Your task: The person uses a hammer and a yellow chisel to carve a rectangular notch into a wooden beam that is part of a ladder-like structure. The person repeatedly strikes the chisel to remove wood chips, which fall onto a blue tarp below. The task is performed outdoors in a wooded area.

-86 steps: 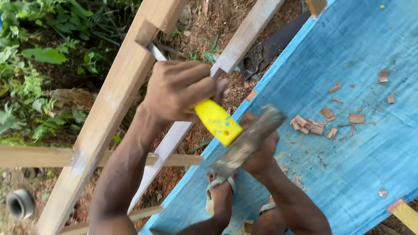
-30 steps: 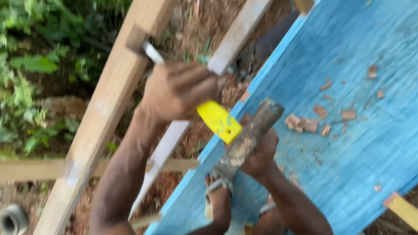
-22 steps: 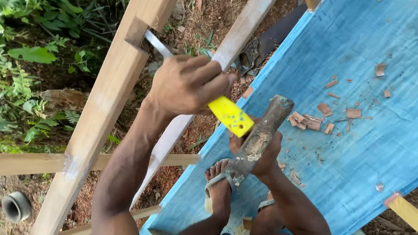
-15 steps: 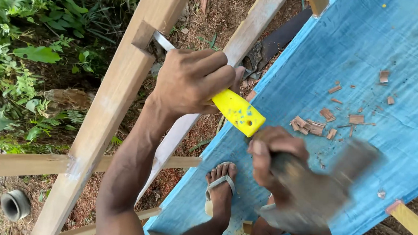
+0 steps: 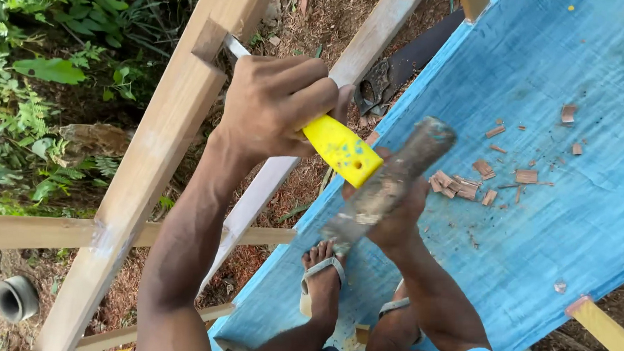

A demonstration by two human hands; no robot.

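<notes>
Where the right hand (image 5: 395,215) works, a wide blue sheet (image 5: 537,230) spreads to its right, cut off at top and side. Pale slanted timber beam (image 5: 164,153) runs left of the left hand (image 5: 276,106), notch (image 5: 210,40) cut at top. Left hand closed round yellow-handled chisel (image 5: 338,150); blade mostly hidden, tip at notch. Right hand gripping blurred grey wooden-handled hammer (image 5: 390,183), head indistinct. Small reddish wood chips (image 5: 461,187) scattered right. No packages, labels or signs seen.
</notes>
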